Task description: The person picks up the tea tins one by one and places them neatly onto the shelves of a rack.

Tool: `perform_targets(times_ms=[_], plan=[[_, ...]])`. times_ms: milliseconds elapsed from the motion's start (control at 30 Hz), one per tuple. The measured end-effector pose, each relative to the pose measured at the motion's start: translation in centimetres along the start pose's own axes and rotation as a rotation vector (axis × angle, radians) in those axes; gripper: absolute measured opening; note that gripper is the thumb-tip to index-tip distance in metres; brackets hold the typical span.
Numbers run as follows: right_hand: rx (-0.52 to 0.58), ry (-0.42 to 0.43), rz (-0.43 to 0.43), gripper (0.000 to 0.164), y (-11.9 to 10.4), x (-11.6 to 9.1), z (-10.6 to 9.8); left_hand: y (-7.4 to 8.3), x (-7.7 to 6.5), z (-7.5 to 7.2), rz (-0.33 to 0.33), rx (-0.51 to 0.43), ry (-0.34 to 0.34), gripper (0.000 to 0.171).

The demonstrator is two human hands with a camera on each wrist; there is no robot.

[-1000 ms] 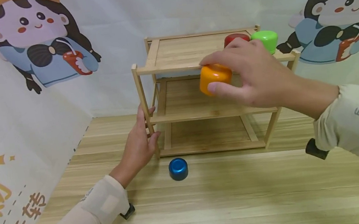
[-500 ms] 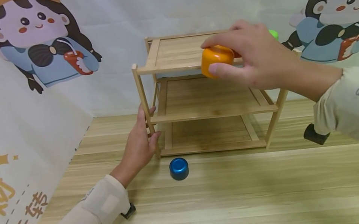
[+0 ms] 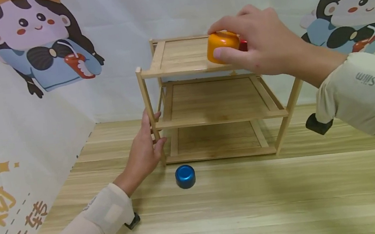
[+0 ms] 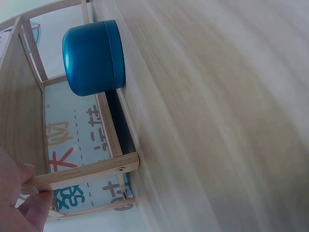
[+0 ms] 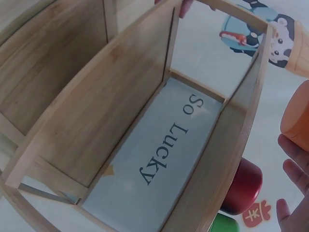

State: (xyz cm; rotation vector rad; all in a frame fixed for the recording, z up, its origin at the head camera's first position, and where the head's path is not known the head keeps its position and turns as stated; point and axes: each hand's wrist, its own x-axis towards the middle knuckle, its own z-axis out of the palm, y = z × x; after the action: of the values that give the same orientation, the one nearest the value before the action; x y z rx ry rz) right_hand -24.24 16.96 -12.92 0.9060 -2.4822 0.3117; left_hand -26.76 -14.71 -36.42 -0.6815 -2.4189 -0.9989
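My right hand (image 3: 266,43) pinches a small round orange canister (image 3: 222,47) between thumb and fingers, above the front edge of the top shelf. In the right wrist view the orange canister (image 5: 297,118) is apart from the wooden rack. A red canister (image 5: 244,188) and a green one (image 5: 224,224) stand on the top shelf; in the head view my right hand hides most of the red and all of the green. Low on the left, my left hand (image 3: 143,148) grips the front post of the three-tier rack (image 3: 220,97). A blue canister (image 3: 185,176) stands in front.
The rack stands on a wood-grain table (image 3: 241,204). Behind and to the left hangs a white printed backdrop (image 3: 122,78) with cartoon figures. The rack's middle and bottom shelves are visible below the top one.
My right hand has raised the orange canister from in front of the middle shelf to the level of the top shelf. My left hand and the blue canister have stayed in place.
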Motion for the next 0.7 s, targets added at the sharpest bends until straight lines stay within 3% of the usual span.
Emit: perform_targets(times_ms=[700], plan=[[-0.064,-0.043,0.086,0.053,1.5,2.0,1.1,0.0,-0.1,-0.1,0.001,-0.013,-0.002,0.093]])
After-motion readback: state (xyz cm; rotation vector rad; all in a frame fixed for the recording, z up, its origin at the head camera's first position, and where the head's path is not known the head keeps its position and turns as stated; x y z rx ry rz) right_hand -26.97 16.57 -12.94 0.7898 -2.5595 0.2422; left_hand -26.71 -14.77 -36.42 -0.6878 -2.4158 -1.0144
